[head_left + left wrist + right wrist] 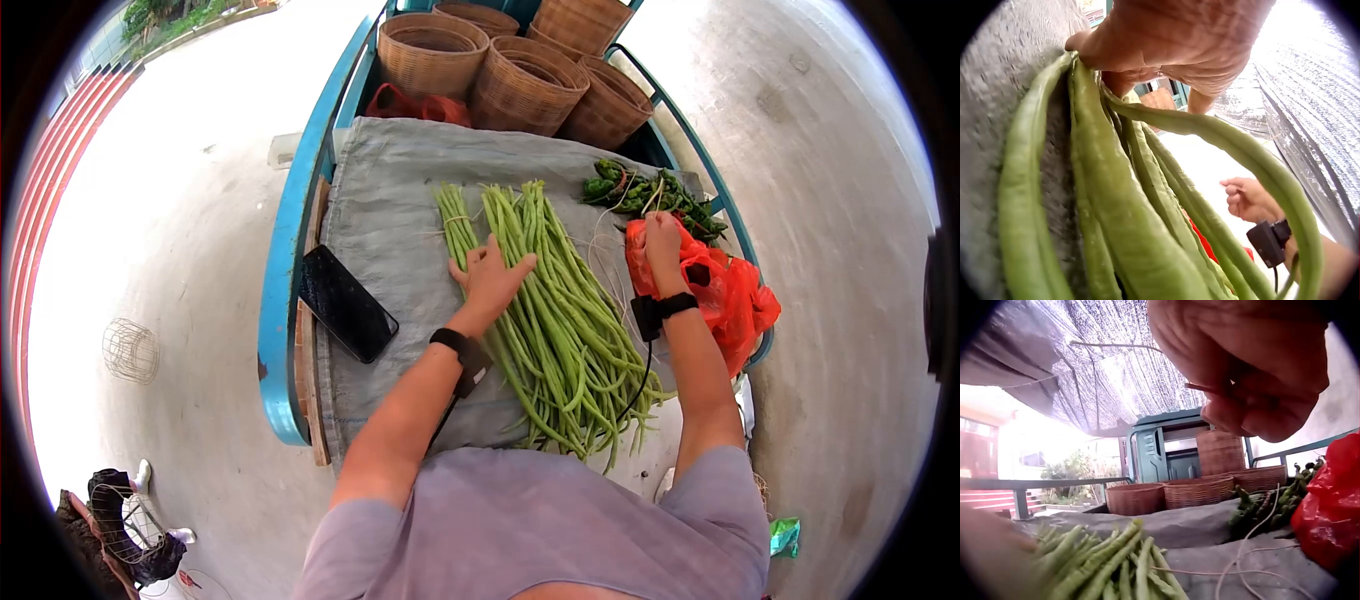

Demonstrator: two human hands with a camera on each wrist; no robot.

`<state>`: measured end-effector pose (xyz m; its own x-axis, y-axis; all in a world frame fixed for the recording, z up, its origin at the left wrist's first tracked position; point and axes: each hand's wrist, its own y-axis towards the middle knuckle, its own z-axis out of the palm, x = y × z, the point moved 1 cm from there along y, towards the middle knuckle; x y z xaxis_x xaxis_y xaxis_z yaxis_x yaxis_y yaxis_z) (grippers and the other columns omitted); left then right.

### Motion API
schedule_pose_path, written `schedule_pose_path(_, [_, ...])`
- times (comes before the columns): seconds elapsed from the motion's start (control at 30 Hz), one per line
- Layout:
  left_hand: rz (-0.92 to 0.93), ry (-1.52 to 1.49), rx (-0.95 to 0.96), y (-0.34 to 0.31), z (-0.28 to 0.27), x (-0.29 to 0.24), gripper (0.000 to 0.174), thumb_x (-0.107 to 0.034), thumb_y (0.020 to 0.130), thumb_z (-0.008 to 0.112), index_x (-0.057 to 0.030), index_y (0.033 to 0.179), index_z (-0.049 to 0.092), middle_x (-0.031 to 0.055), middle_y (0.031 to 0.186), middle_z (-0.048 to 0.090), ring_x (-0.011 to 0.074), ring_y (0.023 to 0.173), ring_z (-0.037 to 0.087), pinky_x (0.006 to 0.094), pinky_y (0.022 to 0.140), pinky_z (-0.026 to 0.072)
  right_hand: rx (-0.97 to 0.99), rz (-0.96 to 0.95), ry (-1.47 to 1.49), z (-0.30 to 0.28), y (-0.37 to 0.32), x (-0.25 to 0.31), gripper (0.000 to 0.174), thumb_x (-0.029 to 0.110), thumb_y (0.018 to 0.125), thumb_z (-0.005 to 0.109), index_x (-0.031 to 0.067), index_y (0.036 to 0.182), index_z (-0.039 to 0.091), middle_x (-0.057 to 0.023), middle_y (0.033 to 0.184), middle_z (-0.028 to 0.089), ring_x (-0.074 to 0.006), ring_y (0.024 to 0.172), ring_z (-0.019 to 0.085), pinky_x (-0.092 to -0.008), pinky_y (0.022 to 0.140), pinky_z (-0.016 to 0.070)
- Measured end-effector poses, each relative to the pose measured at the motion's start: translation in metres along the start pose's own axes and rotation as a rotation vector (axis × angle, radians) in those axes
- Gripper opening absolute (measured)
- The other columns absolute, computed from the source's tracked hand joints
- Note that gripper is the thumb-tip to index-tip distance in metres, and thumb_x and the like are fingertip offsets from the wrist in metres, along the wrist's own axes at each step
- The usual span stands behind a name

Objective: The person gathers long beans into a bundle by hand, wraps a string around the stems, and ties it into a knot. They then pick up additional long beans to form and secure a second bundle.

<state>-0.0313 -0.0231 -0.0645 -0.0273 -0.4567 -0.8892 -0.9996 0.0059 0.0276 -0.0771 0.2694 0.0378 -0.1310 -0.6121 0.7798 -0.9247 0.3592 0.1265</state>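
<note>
Fingers on long beans, phone alongside

No readable text, label, brand, number or sign appears anywhere in these views.

Woven wicker baskets, rough sacking

outdoor market cart | concrete yard | wicker baskets | long beans
</note>
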Motion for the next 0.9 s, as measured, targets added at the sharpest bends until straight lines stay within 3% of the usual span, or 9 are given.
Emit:
schedule_pose_path(0.13, [0.175,0.139,-0.054,-0.011,-0.014,0.002,0.071,-0.053,0.083,0.059,-0.0014,0.13,0.051,0.0248,0.133,0.046,0.0366,0.132,0.029,0.0643,0.107,0.0018,0.236,0.349,-0.408,-0.006,-0.016,-0.06,0.023,0.027,0.089,0.054,0.0059,0.098,0.057,-0.014,0.081,0.066,-0.0228,0.067,0.066,-0.036,0.05,0.048])
schedule_pose_path(0.23, [0.103,0.143,-0.129,-0.013,-0.027,0.007,0.055,-0.032,0.079,0.067,-0.003,0.124,0.056,0.0279,0.134,0.044,0.041,0.129,0.033,0.0543,0.108,0.0216,0.038,-0.156,-0.998,-0.004,-0.029,-0.071,0.024,0.027,0.088,0.054,0.0077,0.102,0.055,-0.017,0.092,0.067,-0.0299,0.083,0.066,-0.0455,0.062,0.0502])
schedule_pose_path(0.33, [-0.049,0.106,-0.22,-0.021,-0.034,0.012,0.054,-0.024,0.076,0.067,-0.0039,0.125,0.054,0.028,0.131,0.047,0.0429,0.126,0.036,0.0497,0.104,0.0313,-0.029,-0.181,-1.048,0.005,-0.032,-0.027,0.029,0.027,0.085,0.055,0.01,0.109,0.053,-0.0168,0.1,0.066,-0.0337,0.091,0.064,-0.0499,0.07,0.049])
schedule_pose_path(0.47, [-0.079,-0.091,-0.225,-0.014,-0.028,0.05,0.057,-0.023,0.076,0.065,-0.0065,0.129,0.05,0.0277,0.133,0.044,0.0456,0.122,0.038,0.0504,0.101,0.035,0.343,-0.381,-0.612,0.047,-0.039,0.029,0.023,0.029,0.084,0.057,0.0114,0.099,0.063,-0.011,0.093,0.065,-0.031,0.092,0.063,-0.0441,0.075,0.0497])
schedule_pose_path(0.5, [-0.08,-0.292,-0.124,-0.013,-0.029,0.055,0.062,-0.026,0.077,0.067,-0.0103,0.134,0.047,0.0273,0.141,0.034,0.0453,0.12,0.038,0.0493,0.098,0.0373,0.398,-0.432,-0.556,0.06,-0.048,0.053,0.022,0.028,0.084,0.058,0.0115,0.096,0.064,-0.0101,0.092,0.064,-0.0305,0.092,0.063,-0.0439,0.075,0.0495])
schedule_pose_path(0.6, [0.049,0.163,-0.207,-0.03,-0.033,0.024,0.07,-0.032,0.079,0.069,-0.0102,0.14,0.042,0.028,0.144,0.028,0.0486,0.124,0.032,0.0515,0.103,0.0313,0.479,-0.616,-0.469,0.111,-0.07,0.098,0.019,0.024,0.082,0.057,0.0119,0.095,0.065,-0.0101,0.092,0.064,-0.0313,0.091,0.061,-0.0445,0.074,0.049])
schedule_pose_path(0.63, [0.167,0.175,-0.202,-0.033,-0.034,0.023,0.065,-0.036,0.08,0.069,-0.0185,0.139,0.046,0.0251,0.146,0.027,0.0473,0.124,0.032,0.0525,0.101,0.0323,0.441,-0.671,-0.495,0.128,-0.07,0.103,0.018,0.023,0.082,0.057,0.012,0.094,0.066,-0.0103,0.092,0.064,-0.0317,0.091,0.061,-0.045,0.074,0.049])
schedule_pose_path(0.77, [0.221,0.38,-0.176,-0.039,-0.028,0.026,0.053,-0.037,0.079,0.069,-0.0208,0.127,0.058,0.0198,0.147,0.029,0.0387,0.121,0.037,0.0458,0.095,0.0379,0.346,-0.822,-0.606,0.195,-0.061,0.1,0.015,0.017,0.083,0.054,0.0113,0.091,0.066,-0.0115,0.091,0.063,-0.0331,0.091,0.061,-0.0463,0.072,0.0493])
schedule_pose_path(0.9, [0.176,0.321,-0.122,-0.038,-0.033,0.027,0.054,-0.037,0.077,0.069,-0.0218,0.128,0.057,0.0199,0.147,0.029,0.0351,0.122,0.038,0.0455,0.095,0.0374,0.338,-0.881,-0.758,0.226,-0.048,0.091,0.014,0.012,0.082,0.053,0.0077,0.086,0.065,-0.0127,0.09,0.063,-0.0341,0.091,0.061,-0.0458,0.07,0.05])
